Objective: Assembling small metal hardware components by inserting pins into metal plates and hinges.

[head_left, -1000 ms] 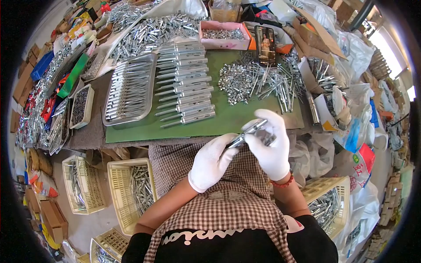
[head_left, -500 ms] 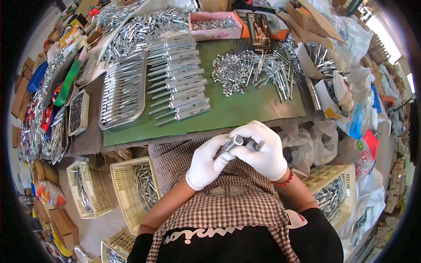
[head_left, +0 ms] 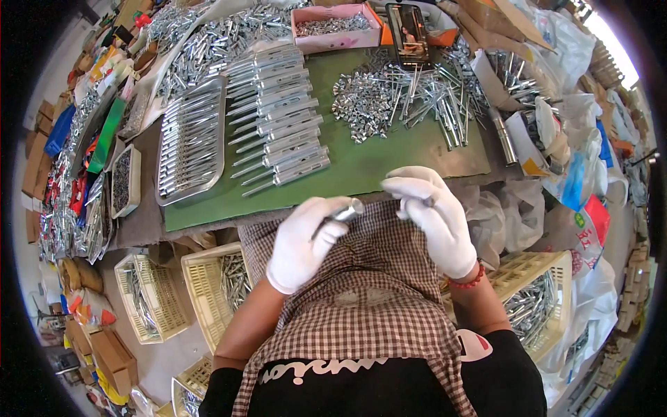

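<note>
Silvery tube [head_left: 349,211] is now gripped by the left hand [head_left: 300,243] alone, two-handed hold being broken; right hand [head_left: 441,226] is kept apart, fingers half-curled, contents indeterminable.

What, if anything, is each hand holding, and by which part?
Left hand: a metal tube, gripped behind its exposed end. Right hand: cannot tell if anything's held.

Two hands [head_left: 297,247] (just one bracelet [head_left: 470,279]), one phone [head_left: 408,35], one pink box [head_left: 340,43], one apron [head_left: 361,335]
</note>
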Demonstrator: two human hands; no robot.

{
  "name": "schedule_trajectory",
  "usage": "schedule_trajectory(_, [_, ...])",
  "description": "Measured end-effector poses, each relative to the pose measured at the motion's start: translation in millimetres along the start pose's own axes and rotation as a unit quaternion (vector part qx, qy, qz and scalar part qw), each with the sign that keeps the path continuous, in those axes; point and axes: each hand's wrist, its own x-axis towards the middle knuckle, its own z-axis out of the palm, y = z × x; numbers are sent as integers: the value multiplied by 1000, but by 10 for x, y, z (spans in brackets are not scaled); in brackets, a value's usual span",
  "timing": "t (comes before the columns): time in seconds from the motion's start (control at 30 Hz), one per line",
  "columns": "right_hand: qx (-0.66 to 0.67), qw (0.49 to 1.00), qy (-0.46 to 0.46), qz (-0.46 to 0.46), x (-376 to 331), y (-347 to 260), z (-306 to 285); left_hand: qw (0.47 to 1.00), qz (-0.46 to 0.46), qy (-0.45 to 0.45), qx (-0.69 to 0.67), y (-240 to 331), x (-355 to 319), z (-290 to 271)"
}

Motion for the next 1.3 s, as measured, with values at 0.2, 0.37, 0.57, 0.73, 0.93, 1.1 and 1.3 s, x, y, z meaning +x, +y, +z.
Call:
schedule_trajectory(0.2, [108, 969, 43, 218, -30, 163, 175, 945, 9, -115, 305, 116, 301, -19])
schedule_trajectory(0.37, [200, 948, 36, 245, 4, 165, 141, 950, 99, -107, 276, 179, 386, 0])
schedule_trajectory(0.57, [40, 970, 59, 232, 45, 209, 123, 958, 91, -98, 252, 89, 389, -16])
schedule_trajectory(0.73, [18, 979, 95, 180, 52, 280, 120, 970, 102, -77, 207, 15, 417, 63])
schedule_trajectory(0.93, [-61, 971, 84, 216, 138, 290, 42, 978, 102, -44, 178, 35, 476, 121])
schedule_trajectory(1.1, [-30, 970, 105, 218, 170, 319, 54, 976, 80, -59, 195, 62, 513, 144])
schedule_trajectory(1.3, [-343, 905, 241, 69, 243, 357, -251, 960, 39, -80, 264, 40, 507, 175])
